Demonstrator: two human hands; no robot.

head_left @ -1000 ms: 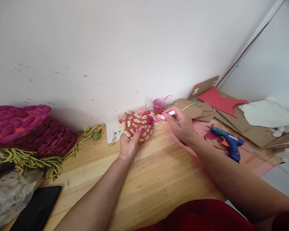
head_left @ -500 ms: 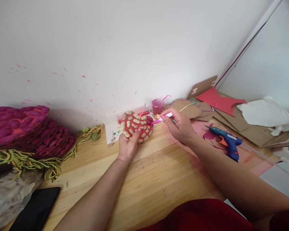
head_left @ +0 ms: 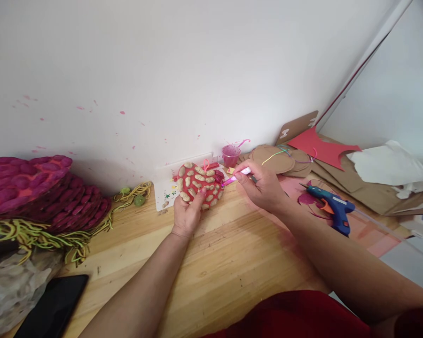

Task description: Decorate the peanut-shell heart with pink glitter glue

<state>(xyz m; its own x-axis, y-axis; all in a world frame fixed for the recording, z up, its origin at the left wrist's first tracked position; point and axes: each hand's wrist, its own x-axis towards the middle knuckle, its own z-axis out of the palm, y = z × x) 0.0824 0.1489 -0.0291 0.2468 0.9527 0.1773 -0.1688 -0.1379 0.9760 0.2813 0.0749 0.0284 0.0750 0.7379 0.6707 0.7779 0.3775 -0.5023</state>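
A wooden table (head_left: 204,272) meets a pink-flecked white wall (head_left: 183,75). The left hand (head_left: 188,213), thumb on top, grips a red disc (head_left: 196,182) studded with peanuts (head_left: 192,192); the right hand (head_left: 262,187) pinches a brush (head_left: 235,177), its tip at the disc's right edge. Behind stands a pink cup (head_left: 230,155).

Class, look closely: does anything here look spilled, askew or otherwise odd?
Yes: pink spots dot the white wall behind the wooden table. They look odd on an otherwise plain surface, probably splashed paint; the cup nearby is similarly pink.
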